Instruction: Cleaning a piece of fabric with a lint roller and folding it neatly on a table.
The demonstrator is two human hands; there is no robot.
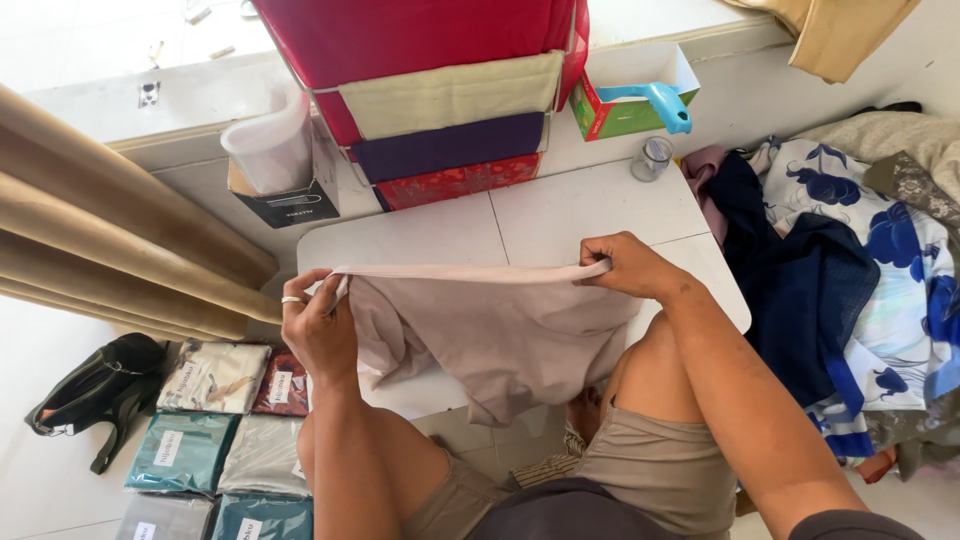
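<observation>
A beige-pink cloth (490,330) hangs stretched between my two hands over a small white table (560,210). My left hand (318,325), with a ring on one finger, pinches the cloth's left top corner. Gripping the right top corner is my right hand (628,265). The top edge is pulled taut and the rest sags down over the table's near edge toward my knees.
Folded fabrics in red, cream and purple (445,100) are stacked at the table's far side, next to a green box (625,105) and a small glass jar (652,157). Packaged cloths (215,430) and a black bag (95,390) lie left. Loose clothes (850,270) are heaped on the right.
</observation>
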